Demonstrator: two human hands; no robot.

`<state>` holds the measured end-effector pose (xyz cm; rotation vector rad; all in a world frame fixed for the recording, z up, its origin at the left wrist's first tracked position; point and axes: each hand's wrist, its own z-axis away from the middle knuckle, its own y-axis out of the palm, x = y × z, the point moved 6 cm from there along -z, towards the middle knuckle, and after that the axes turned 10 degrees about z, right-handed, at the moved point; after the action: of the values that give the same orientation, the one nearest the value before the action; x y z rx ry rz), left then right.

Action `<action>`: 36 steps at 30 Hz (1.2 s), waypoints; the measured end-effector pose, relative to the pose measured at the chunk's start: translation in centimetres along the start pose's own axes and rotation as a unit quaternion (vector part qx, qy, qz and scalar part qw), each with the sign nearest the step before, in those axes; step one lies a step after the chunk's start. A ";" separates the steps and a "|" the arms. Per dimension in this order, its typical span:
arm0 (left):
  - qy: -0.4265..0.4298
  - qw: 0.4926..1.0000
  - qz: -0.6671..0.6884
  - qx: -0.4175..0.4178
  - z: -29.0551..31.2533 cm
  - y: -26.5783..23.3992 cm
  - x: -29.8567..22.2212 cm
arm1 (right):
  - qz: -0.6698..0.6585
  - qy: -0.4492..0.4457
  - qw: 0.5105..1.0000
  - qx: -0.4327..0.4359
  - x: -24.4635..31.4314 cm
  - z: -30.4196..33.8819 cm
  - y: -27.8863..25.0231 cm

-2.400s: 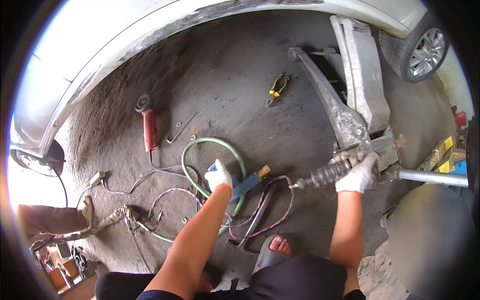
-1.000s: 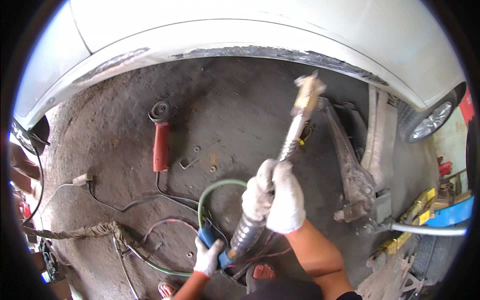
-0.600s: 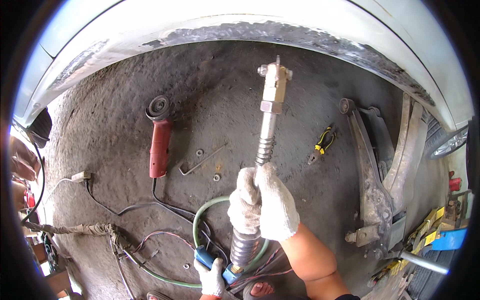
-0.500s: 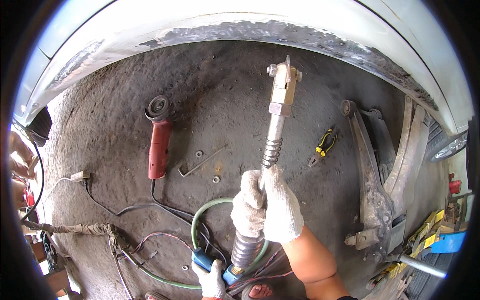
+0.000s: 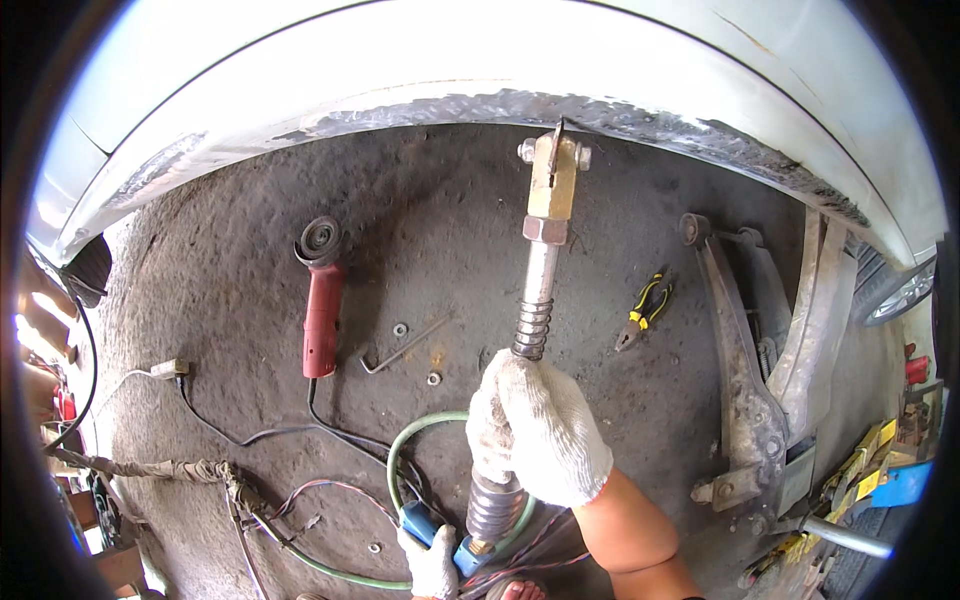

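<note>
My right hand (image 5: 537, 432), in a white knit glove, is wrapped around the middle of a long metal pulling tool (image 5: 534, 300) with a spring on its shaft. The tool's brass head (image 5: 551, 185) points up and touches the rusty lower edge of the white car body (image 5: 480, 70). A ribbed grey sleeve (image 5: 494, 505) sits below my right hand. My left hand (image 5: 432, 562), also gloved, grips the blue fitting (image 5: 418, 522) at the tool's bottom end, where cables run off.
On the dark concrete floor lie a red angle grinder (image 5: 322, 312), a hex key (image 5: 400, 346), yellow-and-black pliers (image 5: 645, 310), a green hose (image 5: 420, 440) and black cables. A grey floor jack (image 5: 760, 390) stands at the right, with a wheel (image 5: 900, 290) behind it.
The tool was lifted off the floor by the jack and swung upright. Over the last half second its brass head rose to the car body's edge.
</note>
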<state>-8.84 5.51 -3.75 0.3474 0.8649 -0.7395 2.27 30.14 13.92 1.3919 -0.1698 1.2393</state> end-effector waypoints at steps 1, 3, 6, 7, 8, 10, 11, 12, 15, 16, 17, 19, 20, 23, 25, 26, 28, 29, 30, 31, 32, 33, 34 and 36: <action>0.001 1.000 -0.014 0.002 0.1 0.1 -0.2 | 0.000 0.001 1.000 0.000 0.0 0.0 -0.1; 0.006 1.000 -0.029 0.002 0.2 0.1 -0.4 | 0.001 0.005 1.000 -0.003 -0.1 0.0 -0.1; 0.007 0.999 -0.039 0.002 0.4 0.0 -0.6 | -0.015 0.019 1.000 0.002 -0.4 -0.1 -0.2; 0.002 0.999 -0.047 0.002 0.5 0.0 -0.8 | -0.024 0.024 0.999 0.006 -0.6 -0.1 -0.2; -0.004 0.998 -0.055 0.003 0.6 0.0 -0.9 | -0.020 0.017 1.000 0.004 -0.5 -0.1 -0.3; -0.010 1.000 -0.025 0.003 0.4 -0.2 -0.3 | -0.012 0.004 1.000 0.000 -0.5 0.1 -0.3; -0.014 1.000 -0.011 0.003 0.4 -0.3 -0.2 | -0.007 0.001 1.000 0.000 -0.5 0.1 -0.3; -0.014 1.000 -0.018 0.006 0.5 -0.2 -0.2 | -0.002 -0.001 1.000 0.000 -0.5 0.2 -0.2; -0.008 0.999 -0.049 0.008 0.5 0.0 -0.7 | 0.007 -0.005 1.000 -0.017 -0.2 0.0 -0.1; -0.002 0.998 -0.064 0.005 0.6 0.1 -0.9 | 0.008 -0.006 1.000 -0.025 -0.2 0.0 -0.1; 0.006 0.997 -0.078 0.004 0.5 0.3 -1.0 | 0.002 -0.006 1.000 -0.018 -0.2 0.0 0.0; 0.006 0.999 -0.040 0.010 0.4 -0.2 -0.3 | -0.010 -0.004 1.000 -0.004 -0.3 -0.1 0.0; 0.006 1.000 -0.022 0.012 0.4 -0.2 -0.2 | -0.010 -0.005 1.000 0.008 -0.3 -0.1 0.0; -0.014 1.000 0.022 0.010 0.4 -0.3 -0.3 | 0.069 -0.038 0.996 0.037 0.1 -0.4 -0.2; -0.026 0.999 0.045 -0.002 0.4 -0.1 -0.2 | 0.226 -0.102 0.968 0.045 0.5 -1.0 -0.6; -0.031 0.998 0.056 -0.005 0.5 -0.2 -0.1 | 0.202 -0.046 0.975 0.079 -0.4 -0.4 -0.2; -0.037 0.998 0.057 -0.005 0.3 0.2 -0.2 | 0.179 0.025 0.979 0.094 -2.0 1.1 0.0; -0.012 0.998 0.054 0.004 0.1 0.3 -0.2 | 0.181 0.039 0.980 0.078 -2.2 1.3 -0.2; -0.017 0.998 0.061 0.004 0.0 -0.2 0.3 | 0.231 0.054 0.971 0.044 -1.0 0.8 0.7; -0.022 0.997 0.068 0.003 -0.2 -0.5 0.7 | 0.221 0.027 0.974 0.049 0.7 -0.5 1.2; -0.022 0.999 0.025 -0.008 -0.1 -0.4 -0.1 | 0.181 -0.001 0.982 0.052 3.0 -2.0 1.7; -0.028 0.999 -0.022 -0.020 0.3 -0.2 -0.8 | 0.140 -0.026 0.989 0.049 4.8 -2.9 1.7; -0.039 0.998 0.040 -0.015 0.4 0.0 -0.2 | 0.136 -0.015 0.989 0.055 5.0 -3.4 1.3; -0.036 0.999 0.037 -0.003 -0.1 -0.7 0.9 | 0.106 -0.035 0.993 0.041 3.9 -2.6 1.7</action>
<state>-9.02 4.71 -4.49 0.3441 0.7831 -0.6775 1.20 33.83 17.11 1.5183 -0.3258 1.3856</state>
